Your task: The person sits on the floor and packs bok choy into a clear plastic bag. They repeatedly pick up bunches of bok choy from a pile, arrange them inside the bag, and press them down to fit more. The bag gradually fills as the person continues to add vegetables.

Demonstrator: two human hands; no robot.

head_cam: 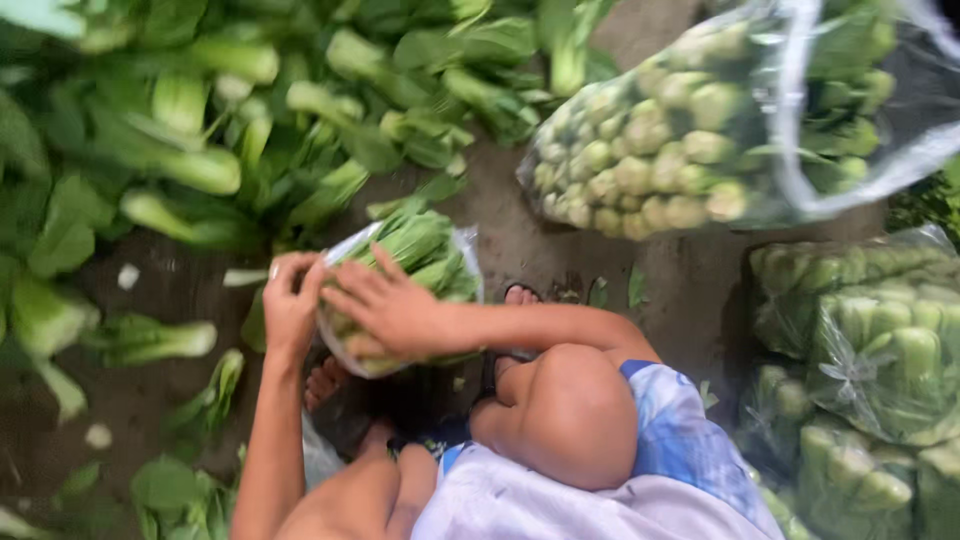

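The person squatted low on the dirt floor point(560, 250). Both hands were on a small clear bag point(400, 290) full of green leafy vegetables, which sat just in front of the knees. The left hand point(292, 305) had its grip pinched on the bag's left edge, near the top. The right hand point(385, 310) lay flat over the front of the bag, fingers spread and pressing on the plastic, not clenched around it. Green leaves stuck out of the bag's open top.

A big loose pile of the same vegetables point(220, 120) lay on the floor above and to the left. A large full bag point(680, 140) lay on its side at the upper right, with pale stem ends showing. More packed bags point(870, 350) were stacked at the right. Bare toes point(520, 296) peeked out just beside the small bag.
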